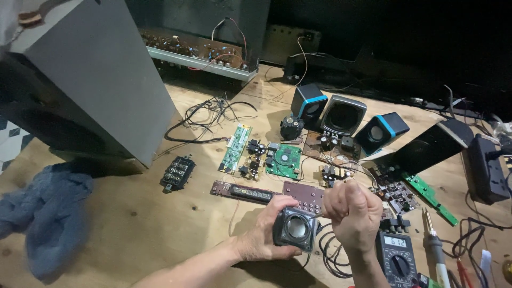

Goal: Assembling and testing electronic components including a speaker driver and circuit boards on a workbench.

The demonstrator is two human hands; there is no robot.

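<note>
Table: wooden, strewn with circuit boards and loose wires.
Multimeter: beside the right wrist.
Small speaker: held just above the table, cone up.
Left hand: fingers wrapped around the speaker's frame.
Right hand: closed in a pinch on thin wire leads.
Risk: a tug could likely snap the leads or tear the speaker's solder joints.

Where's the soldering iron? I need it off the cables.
In the head view the soldering iron lies at the lower right of the wooden table, just right of the multimeter, beside black cables.
</note>
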